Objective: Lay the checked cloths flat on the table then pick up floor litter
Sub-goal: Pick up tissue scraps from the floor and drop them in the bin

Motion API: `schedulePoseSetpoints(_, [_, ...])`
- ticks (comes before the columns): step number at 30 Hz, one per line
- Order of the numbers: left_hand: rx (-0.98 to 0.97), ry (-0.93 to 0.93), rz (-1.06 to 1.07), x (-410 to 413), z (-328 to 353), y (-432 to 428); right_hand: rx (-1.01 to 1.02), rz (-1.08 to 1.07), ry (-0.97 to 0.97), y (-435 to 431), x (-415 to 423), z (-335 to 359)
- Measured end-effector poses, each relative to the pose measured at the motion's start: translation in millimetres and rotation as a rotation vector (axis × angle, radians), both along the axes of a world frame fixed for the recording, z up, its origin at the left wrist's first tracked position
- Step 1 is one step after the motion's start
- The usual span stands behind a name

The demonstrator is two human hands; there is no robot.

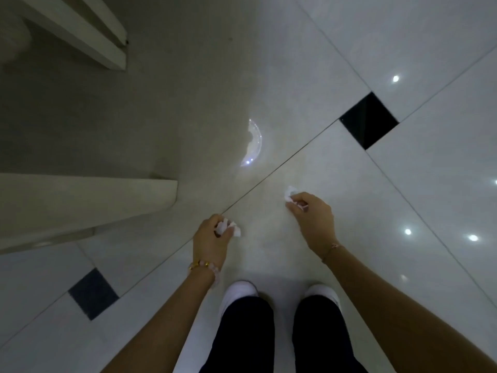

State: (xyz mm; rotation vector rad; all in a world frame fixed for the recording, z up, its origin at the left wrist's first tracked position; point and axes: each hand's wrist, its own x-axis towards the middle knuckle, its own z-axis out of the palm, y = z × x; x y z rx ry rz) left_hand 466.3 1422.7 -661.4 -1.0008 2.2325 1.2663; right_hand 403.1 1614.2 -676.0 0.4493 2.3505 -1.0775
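A small bunch of crumpled white paper (228, 229) sits just below the centre of the frame, gripped in the left hand (211, 239), with its edges poking out past the fingers. A crumpled white scrap (290, 194) shows right of centre, pinched by the right hand (313, 214) low over the pale floor (269, 251).

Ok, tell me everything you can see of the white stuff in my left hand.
The white scraps look like crumpled tissue or thin paper, several small soft pieces bunched loosely together. The left hand grips them from above, palm down, and part of the bunch pokes out on the side towards the other hand. They sit low over the pale glossy floor, near a tile joint. Whether they touch it cannot be told.
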Motion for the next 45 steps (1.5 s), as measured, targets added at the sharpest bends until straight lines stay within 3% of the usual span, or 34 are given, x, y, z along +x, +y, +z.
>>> schedulePoseSetpoints(9, [0.227, -0.039, 0.129, -8, 249, 35, -0.149, -0.334, -0.143, 40, 28, 245])
schedulePoseSetpoints(15, [0.334, 0.047, -0.012, -18, 443, 49, -0.325, -0.492, -0.107, 50, 56, 439])
schedulePoseSetpoints(23, [0.430, 0.199, -0.046, -13, 608, 55, -0.434, -0.602, -0.019, 103, 92, 613])
schedulePoseSetpoints(31, [0.423, 0.201, -0.165, -3, 672, 102, -0.438, -0.798, 0.147, 201, 140, 691])
schedulePoseSetpoints(38, [0.522, 0.111, -0.354, -23, 687, 187, -0.439, -1.126, 0.261, 282, 197, 693])
schedulePoseSetpoints(45, [0.572, 0.015, -0.802, -57, 684, 304, -0.333, -1.572, 0.379, 315, 281, 711])
